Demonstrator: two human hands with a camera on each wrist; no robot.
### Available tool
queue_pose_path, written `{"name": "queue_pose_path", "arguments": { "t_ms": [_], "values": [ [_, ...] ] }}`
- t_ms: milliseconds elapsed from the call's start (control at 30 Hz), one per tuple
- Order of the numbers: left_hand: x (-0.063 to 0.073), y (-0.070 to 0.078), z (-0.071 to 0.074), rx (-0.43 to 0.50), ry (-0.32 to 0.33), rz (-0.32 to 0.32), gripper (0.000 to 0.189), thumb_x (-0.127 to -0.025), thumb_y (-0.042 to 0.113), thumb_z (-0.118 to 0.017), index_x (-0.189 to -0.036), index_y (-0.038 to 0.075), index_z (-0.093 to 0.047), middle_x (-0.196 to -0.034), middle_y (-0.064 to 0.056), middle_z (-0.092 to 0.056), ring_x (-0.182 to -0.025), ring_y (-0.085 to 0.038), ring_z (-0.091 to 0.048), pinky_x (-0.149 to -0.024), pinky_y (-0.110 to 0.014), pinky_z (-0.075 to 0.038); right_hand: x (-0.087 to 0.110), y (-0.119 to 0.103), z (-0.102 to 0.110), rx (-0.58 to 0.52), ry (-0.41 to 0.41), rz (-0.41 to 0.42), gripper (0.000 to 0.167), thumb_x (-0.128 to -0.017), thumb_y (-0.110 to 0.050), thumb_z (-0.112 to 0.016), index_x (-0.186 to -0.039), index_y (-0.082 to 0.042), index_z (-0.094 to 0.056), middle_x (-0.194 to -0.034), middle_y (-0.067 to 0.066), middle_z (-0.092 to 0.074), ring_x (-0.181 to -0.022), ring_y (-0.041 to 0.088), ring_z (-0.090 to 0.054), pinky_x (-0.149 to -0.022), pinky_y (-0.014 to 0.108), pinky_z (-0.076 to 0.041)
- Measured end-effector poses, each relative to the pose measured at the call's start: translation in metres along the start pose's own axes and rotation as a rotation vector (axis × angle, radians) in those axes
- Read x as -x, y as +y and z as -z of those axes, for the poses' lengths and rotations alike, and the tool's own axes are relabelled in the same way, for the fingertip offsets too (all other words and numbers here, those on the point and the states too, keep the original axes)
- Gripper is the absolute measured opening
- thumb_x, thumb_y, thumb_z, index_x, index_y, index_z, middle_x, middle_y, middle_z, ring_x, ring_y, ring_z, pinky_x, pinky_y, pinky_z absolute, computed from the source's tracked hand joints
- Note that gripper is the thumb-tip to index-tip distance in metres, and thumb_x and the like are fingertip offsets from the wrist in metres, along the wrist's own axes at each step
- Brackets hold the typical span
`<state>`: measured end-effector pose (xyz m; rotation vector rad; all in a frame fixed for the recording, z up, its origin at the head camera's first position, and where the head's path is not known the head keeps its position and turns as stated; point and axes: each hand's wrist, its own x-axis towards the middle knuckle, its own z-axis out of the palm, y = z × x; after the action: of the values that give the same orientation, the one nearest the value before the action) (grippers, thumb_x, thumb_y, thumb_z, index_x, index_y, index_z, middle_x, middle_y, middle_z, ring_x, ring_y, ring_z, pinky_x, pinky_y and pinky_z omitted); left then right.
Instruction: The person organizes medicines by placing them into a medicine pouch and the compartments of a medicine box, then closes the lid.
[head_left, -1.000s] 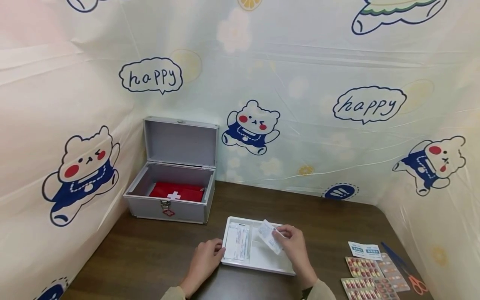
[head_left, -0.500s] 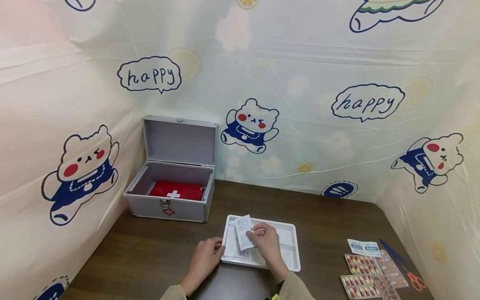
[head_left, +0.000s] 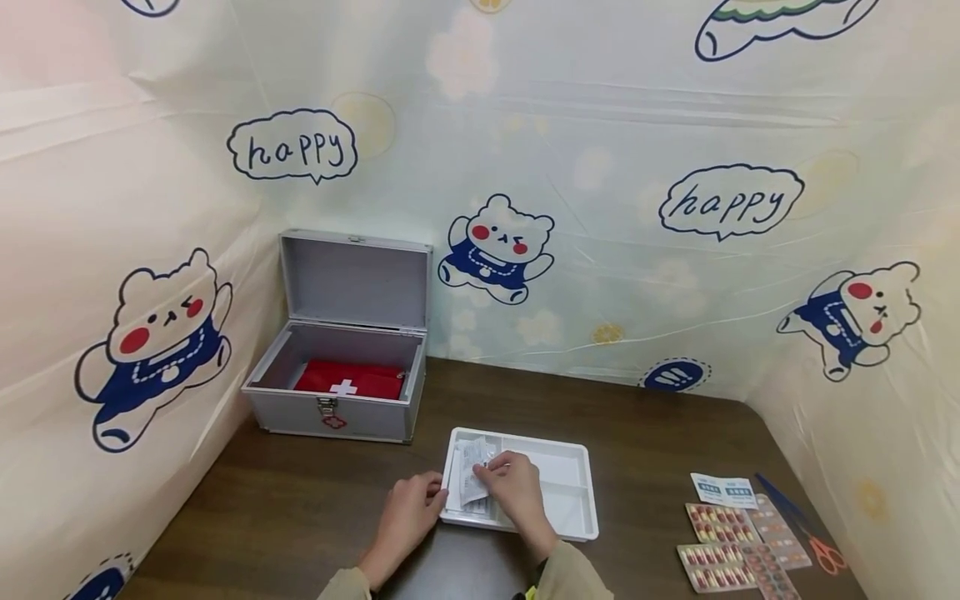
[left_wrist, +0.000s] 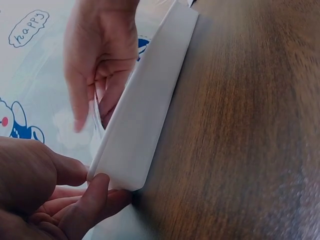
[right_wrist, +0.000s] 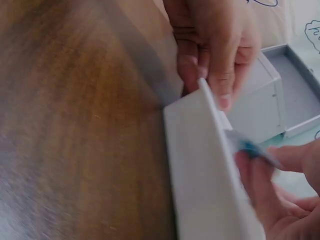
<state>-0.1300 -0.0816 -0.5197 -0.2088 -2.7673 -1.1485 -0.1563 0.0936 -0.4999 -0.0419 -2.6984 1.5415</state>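
A white compartmented tray (head_left: 566,508) lies on the brown table. My left hand (head_left: 405,518) holds it at its left edge; the left wrist view has the thumb and fingers pinching a corner of the tray (left_wrist: 145,95). Over the left compartment, my right hand (head_left: 516,490) pinches a small white printed packet (head_left: 469,471) between thumb and fingers. Flat printed packaging lies under it, mostly covered. In the right wrist view the packet (right_wrist: 252,149) appears blurred, edge-on and tilted at the tray's rim. Nothing is seen in the two right compartments.
A silver case (head_left: 337,417) with its lid raised stands at the back left, a red pouch (head_left: 375,382) with a white cross inside. At the right lie several blister packs (head_left: 716,567), a white-and-blue packet (head_left: 723,490) and orange-handled scissors (head_left: 827,557). Printed curtains surround the table.
My right hand has carried the packet leftward from above the tray's middle, then lowered it into the left compartment area. My left hand keeps its hold on the tray edge.
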Motion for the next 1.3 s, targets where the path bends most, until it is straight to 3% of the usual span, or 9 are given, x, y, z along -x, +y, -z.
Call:
{"name": "queue_pose_path", "arguments": {
  "t_ms": [167, 367, 567, 667, 800, 1000, 1300],
  "values": [
    [0.001, 0.0, 0.001, -0.001, 0.0, 0.007, 0.015, -0.084, 0.006, -0.075, -0.098, 0.0, -0.074, -0.088, -0.012, -0.078, -0.083, -0.023, -0.075, -0.07, -0.037, -0.06, 0.005, -0.005, 0.007, 0.043, -0.127, 0.06, 0.02, -0.09, -0.016, -0.071, -0.086, 0.003, -0.071, -0.071, 0.01, -0.074, -0.059, 0.012, -0.067, -0.053, 0.021, -0.046],
    [0.001, 0.001, 0.002, -0.008, 0.018, 0.002, 0.015, -0.084, 0.007, -0.075, -0.098, 0.0, -0.074, -0.088, -0.011, -0.078, -0.082, -0.022, -0.075, -0.07, -0.037, -0.059, 0.014, -0.006, 0.023, 0.142, -0.173, 0.25, 0.007, -0.086, -0.007, -0.069, -0.087, -0.001, -0.073, -0.077, 0.005, -0.074, -0.068, 0.004, -0.064, -0.062, 0.019, -0.051],
    [0.001, 0.002, 0.002, -0.012, 0.025, 0.016, 0.016, -0.084, 0.007, -0.075, -0.098, 0.0, -0.074, -0.089, -0.011, -0.078, -0.084, -0.022, -0.075, -0.072, -0.038, -0.059, 0.008, 0.004, 0.069, 0.169, -0.191, 0.347, 0.01, -0.086, -0.001, -0.07, -0.096, 0.0, -0.071, -0.093, 0.011, -0.075, -0.087, 0.023, -0.073, -0.075, 0.025, -0.059],
    [0.002, 0.002, 0.003, -0.013, 0.021, 0.022, 0.017, -0.084, 0.007, -0.075, -0.099, 0.0, -0.074, -0.089, -0.012, -0.078, -0.084, -0.022, -0.075, -0.072, -0.038, -0.06, 0.0, 0.015, 0.104, 0.236, -0.149, 0.314, 0.016, -0.085, -0.001, -0.072, -0.101, -0.002, -0.071, -0.1, 0.013, -0.075, -0.094, 0.029, -0.072, -0.079, 0.031, -0.06],
    [0.003, 0.001, 0.002, -0.011, 0.021, 0.027, 0.016, -0.084, 0.007, -0.076, -0.099, 0.0, -0.074, -0.089, -0.012, -0.078, -0.084, -0.023, -0.075, -0.072, -0.038, -0.06, -0.012, 0.035, 0.159, 0.424, -0.132, 0.248, 0.023, -0.086, -0.004, -0.073, -0.108, -0.006, -0.07, -0.108, 0.012, -0.073, -0.095, 0.026, -0.07, -0.079, 0.039, -0.058],
    [0.003, -0.001, 0.0, -0.022, 0.013, 0.015, 0.016, -0.084, 0.008, -0.076, -0.098, 0.001, -0.074, -0.089, -0.011, -0.078, -0.084, -0.022, -0.075, -0.071, -0.038, -0.059, -0.026, 0.078, 0.234, 0.66, -0.132, 0.258, 0.028, -0.082, 0.0, -0.074, -0.11, 0.002, -0.066, -0.109, 0.02, -0.071, -0.095, 0.036, -0.069, -0.083, 0.051, -0.055],
    [0.003, -0.001, -0.001, -0.029, 0.024, 0.011, 0.013, -0.083, 0.008, -0.076, -0.095, 0.002, -0.074, -0.088, -0.01, -0.078, -0.083, -0.022, -0.075, -0.07, -0.037, -0.059, -0.042, 0.142, 0.307, 0.797, -0.241, 0.112, 0.041, -0.081, -0.001, -0.074, -0.117, 0.013, -0.058, -0.114, 0.034, -0.063, -0.106, 0.052, -0.06, -0.088, 0.061, -0.049]
  ]
}}
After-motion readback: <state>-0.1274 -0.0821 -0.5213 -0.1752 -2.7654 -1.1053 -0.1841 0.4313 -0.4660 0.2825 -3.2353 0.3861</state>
